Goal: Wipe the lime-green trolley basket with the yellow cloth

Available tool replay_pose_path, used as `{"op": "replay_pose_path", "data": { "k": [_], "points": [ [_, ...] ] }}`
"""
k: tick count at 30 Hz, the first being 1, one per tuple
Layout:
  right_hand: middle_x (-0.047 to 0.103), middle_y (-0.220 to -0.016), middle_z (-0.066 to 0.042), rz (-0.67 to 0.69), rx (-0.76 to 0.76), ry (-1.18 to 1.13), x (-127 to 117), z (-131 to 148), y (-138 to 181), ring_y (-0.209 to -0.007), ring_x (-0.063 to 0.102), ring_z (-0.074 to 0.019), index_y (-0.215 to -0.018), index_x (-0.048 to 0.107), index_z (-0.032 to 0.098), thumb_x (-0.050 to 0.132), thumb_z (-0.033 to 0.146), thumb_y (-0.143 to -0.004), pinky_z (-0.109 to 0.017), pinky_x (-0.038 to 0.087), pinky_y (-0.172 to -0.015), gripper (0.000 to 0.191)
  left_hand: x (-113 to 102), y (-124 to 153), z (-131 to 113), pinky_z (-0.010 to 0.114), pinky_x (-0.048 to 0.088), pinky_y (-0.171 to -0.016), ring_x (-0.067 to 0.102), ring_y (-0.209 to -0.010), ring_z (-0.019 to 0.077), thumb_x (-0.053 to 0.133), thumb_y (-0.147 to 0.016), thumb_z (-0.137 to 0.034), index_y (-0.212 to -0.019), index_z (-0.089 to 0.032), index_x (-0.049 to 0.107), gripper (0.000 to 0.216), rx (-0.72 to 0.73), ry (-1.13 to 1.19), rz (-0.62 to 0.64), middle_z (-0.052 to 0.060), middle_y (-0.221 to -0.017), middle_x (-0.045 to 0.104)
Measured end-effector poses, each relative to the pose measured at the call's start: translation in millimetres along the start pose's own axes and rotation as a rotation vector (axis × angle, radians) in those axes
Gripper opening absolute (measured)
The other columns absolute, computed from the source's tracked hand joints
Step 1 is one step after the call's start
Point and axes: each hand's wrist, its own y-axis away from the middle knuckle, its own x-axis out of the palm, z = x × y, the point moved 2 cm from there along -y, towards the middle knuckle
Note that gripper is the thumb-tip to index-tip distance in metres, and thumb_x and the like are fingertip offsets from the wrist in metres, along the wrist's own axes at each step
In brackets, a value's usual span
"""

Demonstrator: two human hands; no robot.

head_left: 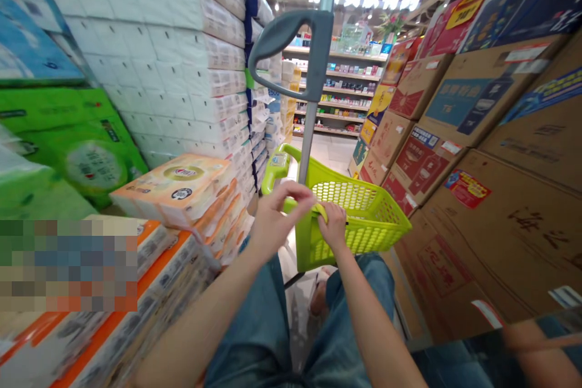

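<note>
A lime-green rolling shopping basket (359, 242) with perforated sides stands just in front of my knees. Its grey pull handle (318, 60) rises upright on a metal pole. My right hand (334, 225) is closed on the basket's near upper edge, where a small yellow curved piece (321, 212) shows at the fingers. My left hand (278, 218) is beside it, thumb and index fingertip drawn together in a pinch at that same piece. Whether anything lies between those left fingertips is hidden. The green carry handle (275, 173) is tilted up behind my left hand.
Stacked white tissue packs (159, 42) and orange-and-white packs (177, 185) line the left. Cardboard cartons (500, 224) are piled close on the right. A narrow aisle leads to stocked shelves (345, 85) at the back. Part of a person's arm (545, 351) shows at lower right.
</note>
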Motion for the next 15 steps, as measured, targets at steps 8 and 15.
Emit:
{"op": "replay_pose_path", "data": {
  "k": [8, 15],
  "points": [
    [0.067, -0.111, -0.009, 0.073, 0.043, -0.018, 18.9, -20.7, -36.6, -0.106, 0.056, -0.0264, -0.116, 0.061, 0.020, 0.045, 0.021, -0.087, -0.038, 0.035, -0.093, 0.032, -10.3, -47.5, 110.8, 0.055, 0.027, -0.116, 0.041, -0.135, 0.0347, 0.065, -0.084, -0.037, -0.136, -0.018, 0.049, 0.057, 0.230, -0.904, 0.513, 0.015, -0.139, 0.052],
    [0.066, -0.118, -0.009, 0.175, 0.092, 0.006, 37.0, -41.1, -70.9, -0.109, 0.055, -0.0279, -0.118, 0.061, 0.022, 0.046, 0.021, -0.087, -0.040, 0.036, -0.096, 0.035, 11.1, -81.0, 147.7, 0.048, 0.038, -0.101, 0.050, -0.109, 0.0312, 0.057, -0.090, -0.047, -0.106, -0.020, 0.065, 0.032, 0.153, -0.974, 0.547, 0.011, -0.105, 0.061]
  ]
}}
